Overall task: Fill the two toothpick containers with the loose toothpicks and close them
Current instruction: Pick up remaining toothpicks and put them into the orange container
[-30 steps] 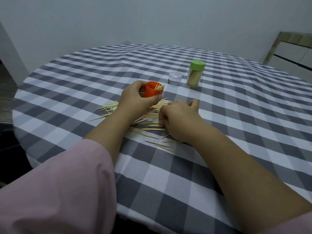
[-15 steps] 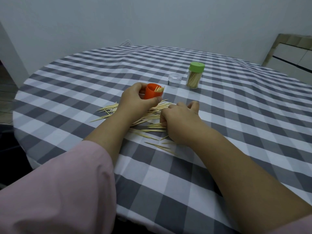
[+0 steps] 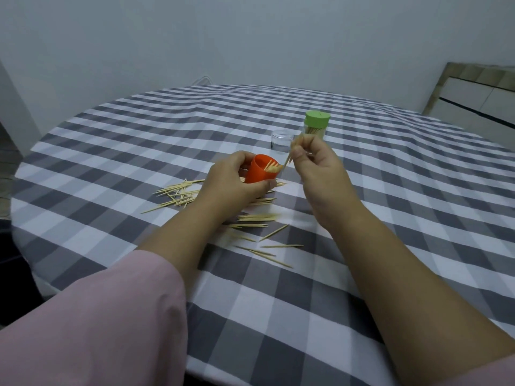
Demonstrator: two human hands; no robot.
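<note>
My left hand (image 3: 234, 179) grips an orange toothpick container (image 3: 260, 169), tilted toward the right, with several toothpick tips showing at its mouth. My right hand (image 3: 317, 165) is raised just right of that mouth and pinches a small bunch of toothpicks (image 3: 291, 151) between thumb and fingers. Loose toothpicks (image 3: 250, 221) lie scattered on the checked tablecloth (image 3: 390, 218) under and between my hands. Farther back stands a second container with a green lid (image 3: 317, 119), closed and full of toothpicks. A clear round cap (image 3: 281, 140) sits left of it.
The round table's near-left edge (image 3: 33, 263) drops off beside my pink sleeve (image 3: 92, 321). A wall rises behind the table, and a white cabinet (image 3: 479, 104) stands at the far right.
My right hand has lifted off the pile on the table with a pinch of toothpicks and moved up to the orange container's mouth. My left hand keeps holding the container.
</note>
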